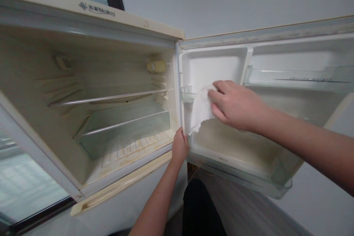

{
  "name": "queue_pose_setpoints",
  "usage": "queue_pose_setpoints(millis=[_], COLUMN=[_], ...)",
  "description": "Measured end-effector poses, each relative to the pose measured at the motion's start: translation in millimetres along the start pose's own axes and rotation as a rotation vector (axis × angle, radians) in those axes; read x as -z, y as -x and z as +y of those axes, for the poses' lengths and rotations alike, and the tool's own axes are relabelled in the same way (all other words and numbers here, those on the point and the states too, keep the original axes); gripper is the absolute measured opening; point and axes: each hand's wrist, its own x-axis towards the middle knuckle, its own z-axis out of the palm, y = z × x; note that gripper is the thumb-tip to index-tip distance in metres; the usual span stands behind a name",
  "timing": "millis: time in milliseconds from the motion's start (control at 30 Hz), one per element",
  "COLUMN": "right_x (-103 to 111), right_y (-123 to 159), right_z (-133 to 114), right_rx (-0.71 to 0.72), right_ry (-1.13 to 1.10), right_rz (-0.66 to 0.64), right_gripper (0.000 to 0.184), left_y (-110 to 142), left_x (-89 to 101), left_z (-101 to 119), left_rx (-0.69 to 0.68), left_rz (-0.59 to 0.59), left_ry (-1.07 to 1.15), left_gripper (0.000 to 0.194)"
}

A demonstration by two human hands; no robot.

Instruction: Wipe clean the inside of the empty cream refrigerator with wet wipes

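A white cloth hangs from my right hand, pinched between thumb and fingers. It lies against the inside of the open refrigerator door, over part of a small clear door shelf. Lower down, my left hand is closed at the hinge-side edge of that door, beside the refrigerator body. Its fingertips are partly hidden there.
Inside the refrigerator are a glass shelf and a clear drawer above a stained ribbed floor. Clear bins line the door, including a bottom one. My dark-clothed leg stands below.
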Motion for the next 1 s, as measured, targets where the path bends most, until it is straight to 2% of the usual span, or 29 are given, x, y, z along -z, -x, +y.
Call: queue_pose_setpoints(millis=[100,233,400,533,667,867,1000], right_x=[-8,-15,0,17,20,17,18], right_y=[0,2,20,44,55,45,43], right_z=[-4,4,16,35,51,42,46], right_rx=[-0.013,0.023,0.09,-0.008,-0.165,-0.256,-0.295], right_ry=[-0.015,0.023,0.11,0.197,0.343,0.236,0.233], right_rz=[0.008,0.03,0.075,0.164,0.307,0.239,0.193], right_gripper=[0.031,0.024,0.031,0.035,0.037,0.057,0.057], left_y=[0,0,-1,-2,-3,-2,-1], left_x=[-0.1,1.0,2.0,1.4,0.8,1.4,2.4], left_z=[0,2,2,1,1,4,7], left_rx=[-0.002,-0.004,0.005,0.025,0.035,0.031,0.031], left_rz=[-0.001,-0.004,-0.007,-0.015,-0.027,-0.028,-0.031], left_ry=[-0.001,-0.004,-0.001,0.002,-0.006,-0.023,-0.051], left_gripper=[0.036,0.035,0.032,0.032,0.033,0.032,0.033])
